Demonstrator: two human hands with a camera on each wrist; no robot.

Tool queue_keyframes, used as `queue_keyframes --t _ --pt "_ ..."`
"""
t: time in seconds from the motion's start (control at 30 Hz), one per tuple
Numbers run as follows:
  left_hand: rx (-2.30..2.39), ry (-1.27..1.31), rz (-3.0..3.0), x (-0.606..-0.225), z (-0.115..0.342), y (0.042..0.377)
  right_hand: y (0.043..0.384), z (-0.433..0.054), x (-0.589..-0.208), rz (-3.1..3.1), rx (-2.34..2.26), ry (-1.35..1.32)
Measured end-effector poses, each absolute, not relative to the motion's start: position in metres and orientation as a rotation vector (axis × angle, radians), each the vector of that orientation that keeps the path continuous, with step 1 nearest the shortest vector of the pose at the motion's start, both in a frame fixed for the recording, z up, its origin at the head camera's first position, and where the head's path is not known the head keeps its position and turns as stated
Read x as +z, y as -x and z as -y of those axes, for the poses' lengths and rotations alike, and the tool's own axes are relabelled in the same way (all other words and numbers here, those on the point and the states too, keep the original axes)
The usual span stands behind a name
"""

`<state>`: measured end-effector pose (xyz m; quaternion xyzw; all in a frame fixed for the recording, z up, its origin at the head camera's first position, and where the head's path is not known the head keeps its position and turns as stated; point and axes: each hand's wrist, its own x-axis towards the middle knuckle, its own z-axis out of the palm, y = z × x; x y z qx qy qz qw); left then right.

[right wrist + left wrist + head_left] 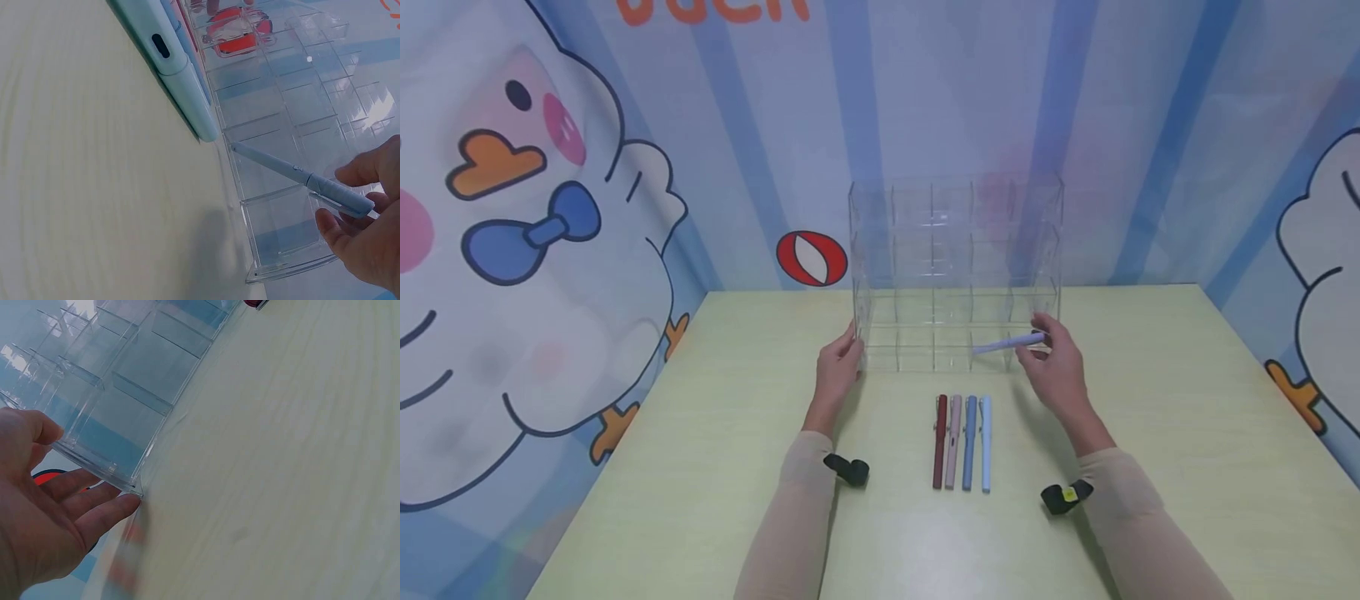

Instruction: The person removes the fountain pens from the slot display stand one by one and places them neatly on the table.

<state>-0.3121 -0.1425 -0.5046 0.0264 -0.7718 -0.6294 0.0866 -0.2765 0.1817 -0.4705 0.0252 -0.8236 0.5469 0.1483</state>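
A clear compartmented rack [913,310] stands upright at the back of the table. My left hand [838,362] grips its left side panel, with the thumb and fingers on either side of the edge in the left wrist view. The cap end of a lavender pen [1007,342] is pinched between the thumb and fingers of my right hand [1060,367]. That pen tilts slightly, its far end pointing left at the lower front of the rack; I cannot tell how far inside it is. In front of the rack lie a dark red pen [940,442], a pink pen [953,442], a blue pen [970,446] and a light blue pen [987,446].
The pale wooden table [700,483] extends to both sides of the arms. Behind it hangs a striped blue cloth backdrop [760,150] with cartoon ducks. A small black camera sits on each wrist.
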Motion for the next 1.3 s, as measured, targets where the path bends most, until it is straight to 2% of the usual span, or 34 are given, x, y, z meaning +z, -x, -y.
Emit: queue_keyframes --t 1.3 --pt "-1.873 -0.055 2.287 -0.5080 0.1453 0.3157 0.2837 -0.1783 -0.4765 2.227 1.428 -0.087"
